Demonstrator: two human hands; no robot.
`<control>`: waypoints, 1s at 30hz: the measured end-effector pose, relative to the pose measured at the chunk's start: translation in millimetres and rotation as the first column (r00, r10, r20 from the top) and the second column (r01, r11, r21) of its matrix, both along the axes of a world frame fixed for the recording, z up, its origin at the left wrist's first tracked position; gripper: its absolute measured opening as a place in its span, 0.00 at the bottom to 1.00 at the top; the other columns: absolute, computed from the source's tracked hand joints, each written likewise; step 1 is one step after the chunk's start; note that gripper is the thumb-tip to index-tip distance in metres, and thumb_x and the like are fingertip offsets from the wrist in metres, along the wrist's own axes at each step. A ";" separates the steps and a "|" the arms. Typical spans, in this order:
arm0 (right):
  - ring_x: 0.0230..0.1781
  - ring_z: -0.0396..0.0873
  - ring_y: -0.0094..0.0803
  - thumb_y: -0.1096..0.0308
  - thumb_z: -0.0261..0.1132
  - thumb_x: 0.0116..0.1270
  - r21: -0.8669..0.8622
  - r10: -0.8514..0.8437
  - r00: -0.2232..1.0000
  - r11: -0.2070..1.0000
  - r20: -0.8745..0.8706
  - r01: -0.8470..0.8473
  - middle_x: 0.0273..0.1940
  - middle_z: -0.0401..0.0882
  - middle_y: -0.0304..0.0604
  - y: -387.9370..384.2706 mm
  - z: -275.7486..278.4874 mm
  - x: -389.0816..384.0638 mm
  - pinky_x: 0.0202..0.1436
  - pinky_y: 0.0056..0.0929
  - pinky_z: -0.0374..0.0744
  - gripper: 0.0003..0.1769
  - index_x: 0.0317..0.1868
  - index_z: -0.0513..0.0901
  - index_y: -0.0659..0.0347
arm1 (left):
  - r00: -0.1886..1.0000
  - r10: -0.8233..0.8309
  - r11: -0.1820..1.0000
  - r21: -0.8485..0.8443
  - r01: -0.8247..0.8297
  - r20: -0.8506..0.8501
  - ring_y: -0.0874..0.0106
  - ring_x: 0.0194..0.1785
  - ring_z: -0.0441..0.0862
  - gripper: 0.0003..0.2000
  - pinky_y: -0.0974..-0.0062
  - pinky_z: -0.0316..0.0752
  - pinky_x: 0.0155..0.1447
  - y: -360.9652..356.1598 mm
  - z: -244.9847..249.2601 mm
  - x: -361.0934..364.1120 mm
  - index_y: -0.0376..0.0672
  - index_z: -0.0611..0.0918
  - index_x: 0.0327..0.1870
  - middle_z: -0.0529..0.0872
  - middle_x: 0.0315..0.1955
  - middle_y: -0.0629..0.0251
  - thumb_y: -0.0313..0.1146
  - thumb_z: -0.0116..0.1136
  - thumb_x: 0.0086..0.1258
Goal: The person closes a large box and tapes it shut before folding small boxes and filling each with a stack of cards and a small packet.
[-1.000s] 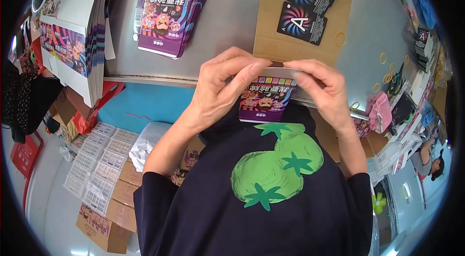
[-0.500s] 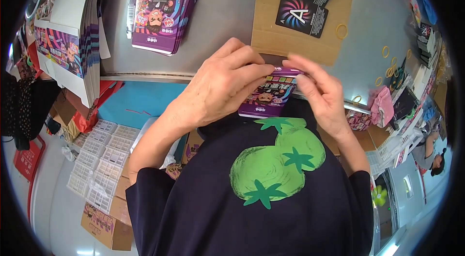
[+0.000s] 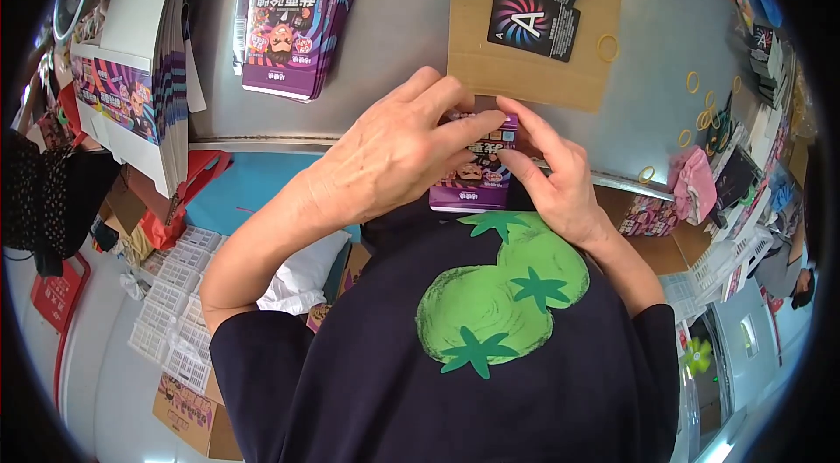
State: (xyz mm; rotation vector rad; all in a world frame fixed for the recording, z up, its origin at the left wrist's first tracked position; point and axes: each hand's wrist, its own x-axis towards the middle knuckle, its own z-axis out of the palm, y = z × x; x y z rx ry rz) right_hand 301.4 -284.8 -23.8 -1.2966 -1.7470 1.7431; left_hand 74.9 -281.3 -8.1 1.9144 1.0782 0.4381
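Note:
A purple printed card box [image 3: 472,187] is held between my two hands at the table's front edge, close to my body. My left hand [image 3: 407,143] grips its left side, with the fingers bent over its upper end. On the other side, my right hand [image 3: 556,178] pinches the box's right edge and top corner between thumb and fingers. The fingers partly cover the box's top end. Ahead of my left hand lies a stack of flattened purple boxes [image 3: 284,38]. Black playing cards [image 3: 532,23] rest on a cardboard sheet [image 3: 490,69] beyond my hands.
A tall stack of folded box blanks [image 3: 149,60] stands at the left. Several rubber bands [image 3: 705,119] and a pink cloth [image 3: 694,187] lie on the right. White plastic baskets [image 3: 179,288] are on the floor at lower left. Another person [image 3: 787,270] is at far right.
My right hand has moved left and closed in on the box's right side and top corner. My left fingers have shifted over its upper end. The view has shifted slightly.

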 end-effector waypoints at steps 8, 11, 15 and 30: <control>0.54 0.77 0.26 0.78 0.57 0.71 -0.349 -0.166 0.986 0.926 -0.033 0.145 0.57 0.79 0.47 1.6 -2.5 0.5 0.61 0.26 0.74 0.25 0.68 0.69 0.67 | 0.994 -0.061 0.989 0.126 0.072 -0.090 0.61 0.47 0.75 0.36 0.67 0.78 0.51 -13.2 -4.8 2.8 0.40 0.73 0.65 0.74 0.60 0.57 0.25 0.70 0.49; 0.56 0.75 0.25 0.75 0.55 0.73 -0.367 -0.243 0.958 0.914 -0.152 0.174 0.57 0.79 0.46 12.9 -7.7 -9.4 0.62 0.25 0.72 0.24 0.68 0.68 0.67 | 0.945 -0.156 0.922 0.300 0.243 -0.286 0.61 0.48 0.76 0.39 0.68 0.78 0.52 -8.1 -4.1 6.7 0.40 0.71 0.68 0.71 0.63 0.55 0.26 0.71 0.47; 0.59 0.74 0.27 0.73 0.53 0.74 -0.371 -0.244 0.954 0.914 -0.176 0.165 0.58 0.78 0.46 22.9 -1.4 2.6 0.65 0.27 0.69 0.23 0.68 0.68 0.68 | 0.887 -0.187 0.854 0.376 0.360 -0.423 0.61 0.49 0.76 0.40 0.69 0.78 0.52 4.8 -3.2 12.4 0.38 0.68 0.69 0.70 0.63 0.54 0.29 0.69 0.49; 0.64 0.71 0.45 0.69 0.69 0.60 0.706 -0.422 0.673 0.676 0.608 -0.213 0.61 0.76 0.46 45.2 -4.9 95.1 0.69 0.44 0.65 0.28 0.63 0.75 0.59 | 0.826 0.525 0.851 -0.108 -0.514 0.206 0.68 0.52 0.77 0.52 0.72 0.77 0.50 0.8 -57.3 1.0 0.36 0.63 0.73 0.68 0.64 0.53 0.41 0.78 0.44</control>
